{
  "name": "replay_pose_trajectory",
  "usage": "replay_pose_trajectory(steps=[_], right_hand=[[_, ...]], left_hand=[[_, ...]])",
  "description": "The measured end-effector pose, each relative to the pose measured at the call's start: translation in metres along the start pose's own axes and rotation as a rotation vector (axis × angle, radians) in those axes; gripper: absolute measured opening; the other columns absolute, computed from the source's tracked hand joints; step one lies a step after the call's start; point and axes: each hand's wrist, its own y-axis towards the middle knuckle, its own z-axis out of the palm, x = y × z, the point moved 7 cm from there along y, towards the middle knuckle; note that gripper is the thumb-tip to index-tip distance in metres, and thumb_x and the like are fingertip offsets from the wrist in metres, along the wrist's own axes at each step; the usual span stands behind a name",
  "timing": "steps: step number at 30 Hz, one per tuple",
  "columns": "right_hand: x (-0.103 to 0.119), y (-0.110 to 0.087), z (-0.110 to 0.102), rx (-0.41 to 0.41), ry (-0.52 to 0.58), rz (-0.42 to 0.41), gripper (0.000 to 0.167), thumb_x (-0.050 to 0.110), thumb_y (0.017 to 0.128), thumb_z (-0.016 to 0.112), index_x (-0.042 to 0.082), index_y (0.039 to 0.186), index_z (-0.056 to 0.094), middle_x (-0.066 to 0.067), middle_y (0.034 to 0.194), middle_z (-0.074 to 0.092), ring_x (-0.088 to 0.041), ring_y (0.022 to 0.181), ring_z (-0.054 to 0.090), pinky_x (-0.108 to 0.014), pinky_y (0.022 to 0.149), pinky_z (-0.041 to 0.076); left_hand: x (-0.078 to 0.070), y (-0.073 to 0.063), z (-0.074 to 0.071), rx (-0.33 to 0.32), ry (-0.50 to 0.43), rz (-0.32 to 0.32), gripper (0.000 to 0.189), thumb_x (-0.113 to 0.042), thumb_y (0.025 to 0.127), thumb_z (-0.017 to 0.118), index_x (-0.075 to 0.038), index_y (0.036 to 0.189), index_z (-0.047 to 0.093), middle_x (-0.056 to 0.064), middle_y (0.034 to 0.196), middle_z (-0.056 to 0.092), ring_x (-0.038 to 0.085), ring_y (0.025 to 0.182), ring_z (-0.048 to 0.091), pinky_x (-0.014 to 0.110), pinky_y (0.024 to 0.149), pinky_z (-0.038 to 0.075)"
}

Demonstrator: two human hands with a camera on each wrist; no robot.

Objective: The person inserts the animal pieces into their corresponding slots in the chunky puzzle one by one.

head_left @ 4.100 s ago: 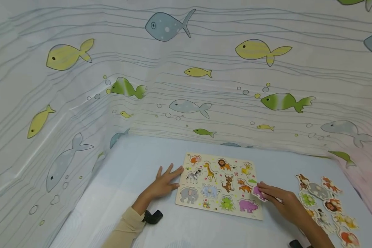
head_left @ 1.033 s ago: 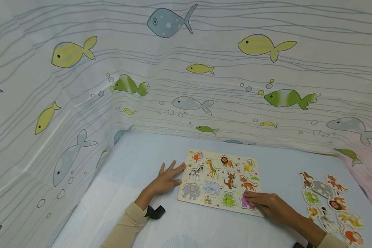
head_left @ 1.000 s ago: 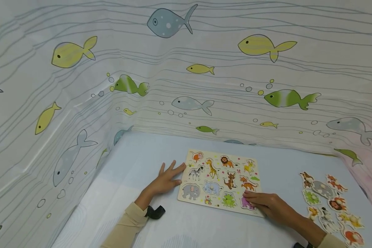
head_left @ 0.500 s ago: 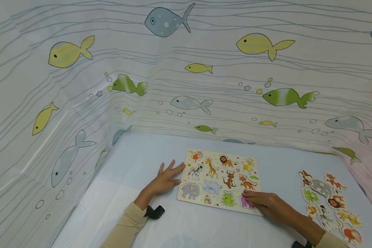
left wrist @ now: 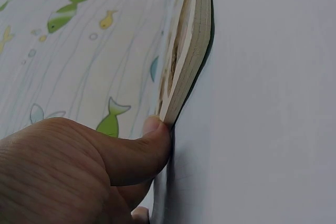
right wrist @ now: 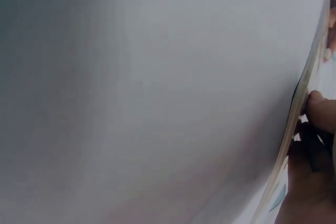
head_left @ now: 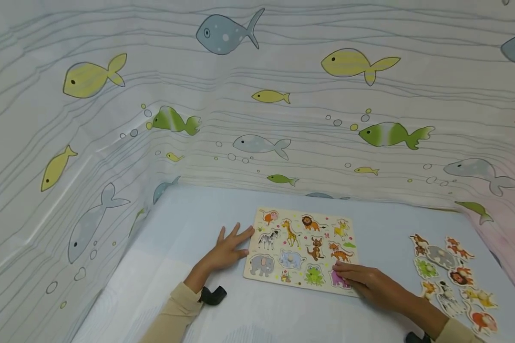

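Head view: I see the puzzle board (head_left: 303,245) lying flat on a pale surface (head_left: 176,228), below the frame's centre. The left hand (head_left: 225,251), fingers spread wide, touches its left edge; the right hand (head_left: 373,285), toward lower right, pinches the purple hippo piece (head_left: 338,280) at the board's lower right corner. Loose animal pieces (head_left: 442,257) lie farther right. Left wrist view: I find the left thumb (left wrist: 152,137), lower centre, against the board's rim (left wrist: 186,72). Right wrist view: I see the right fingers (right wrist: 322,113), bunched narrowly, at the right margin.

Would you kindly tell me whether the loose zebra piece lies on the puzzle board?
No, the zebra piece lies among other pieces, apart from the puzzle board.
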Motion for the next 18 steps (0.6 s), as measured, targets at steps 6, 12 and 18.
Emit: replay_pose_trajectory(steps=[6, 12, 18], right_hand=[[0.005, -0.002, -0.002, -0.053, -0.005, -0.006, 0.048, -0.001, 0.079, 0.079, 0.005, 0.125, 0.069, -0.01, 0.13, 0.068, -0.016, 0.123, 0.064, -0.004, 0.107, 0.035], [0.012, 0.001, -0.014, -0.109, 0.025, -0.006, 0.054, 0.0, 0.077, 0.081, 0.002, 0.129, 0.066, -0.013, 0.128, 0.069, -0.016, 0.118, 0.067, -0.008, 0.104, 0.041], [0.013, -0.002, -0.022, -0.121, 0.025, 0.066, 0.05, 0.001, 0.079, 0.08, 0.007, 0.127, 0.068, -0.009, 0.126, 0.071, -0.011, 0.121, 0.065, -0.003, 0.105, 0.037]], left_hand=[[0.0, -0.001, 0.004, 0.023, -0.017, -0.004, 0.066, -0.019, 0.095, 0.066, -0.018, 0.155, 0.038, 0.0, 0.162, 0.032, 0.034, 0.156, 0.007, 0.058, 0.121, -0.018], [-0.003, -0.003, 0.002, 0.01, -0.01, -0.001, 0.065, -0.018, 0.095, 0.066, -0.017, 0.154, 0.038, 0.002, 0.162, 0.034, 0.035, 0.156, 0.009, 0.059, 0.122, -0.016], [-0.004, -0.003, -0.001, -0.007, -0.012, 0.008, 0.064, -0.016, 0.095, 0.066, -0.015, 0.154, 0.04, 0.003, 0.162, 0.035, 0.036, 0.156, 0.01, 0.06, 0.122, -0.015]])
